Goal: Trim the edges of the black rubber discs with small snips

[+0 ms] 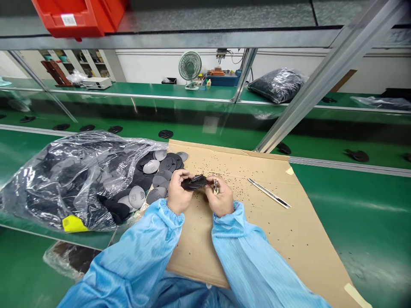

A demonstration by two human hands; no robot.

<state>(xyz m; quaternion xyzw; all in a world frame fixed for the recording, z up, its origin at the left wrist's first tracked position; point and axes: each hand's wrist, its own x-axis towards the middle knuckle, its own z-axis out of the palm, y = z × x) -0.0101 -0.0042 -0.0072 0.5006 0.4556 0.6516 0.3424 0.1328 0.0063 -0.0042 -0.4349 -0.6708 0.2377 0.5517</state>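
Note:
My left hand (179, 191) is closed on a black oval plastic part (194, 183), held tilted above the cardboard sheet (205, 244). In my closed right hand (221, 197) is a small shiny metal tool (216, 187); its exact kind is too small to make out. The right fingertips are at the right end of the black part, and I cannot tell whether they touch it. Many tiny black bits (236, 183) lie scattered on the cardboard around both hands. To the left, loose black and grey oval parts (159, 181) spill from a clear plastic bag (86, 171).
A white pen-like stick (269, 193) lies on the cardboard at right. Behind the cardboard runs a green belt (205, 132) carrying spaced black parts (166, 134). A metal post (308, 81) slants up at right. Overhead hangs a red bin (80, 17); a fan (190, 67) stands farther back.

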